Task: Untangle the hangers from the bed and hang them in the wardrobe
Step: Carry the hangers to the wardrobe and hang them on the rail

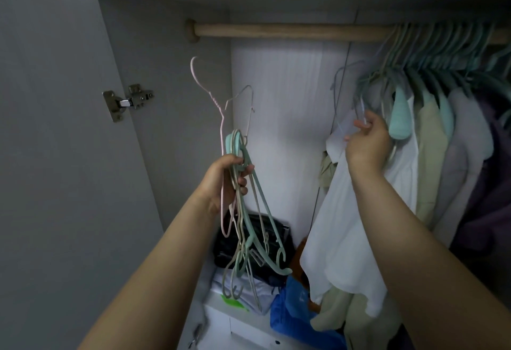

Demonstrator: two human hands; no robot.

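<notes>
Wardrobe rail, hangers in left hand

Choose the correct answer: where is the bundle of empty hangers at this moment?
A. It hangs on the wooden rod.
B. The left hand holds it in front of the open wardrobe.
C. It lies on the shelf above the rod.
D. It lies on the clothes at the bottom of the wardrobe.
B: the left hand grips the bundle of hangers in the air, below the wooden rod and clear of it.
</notes>
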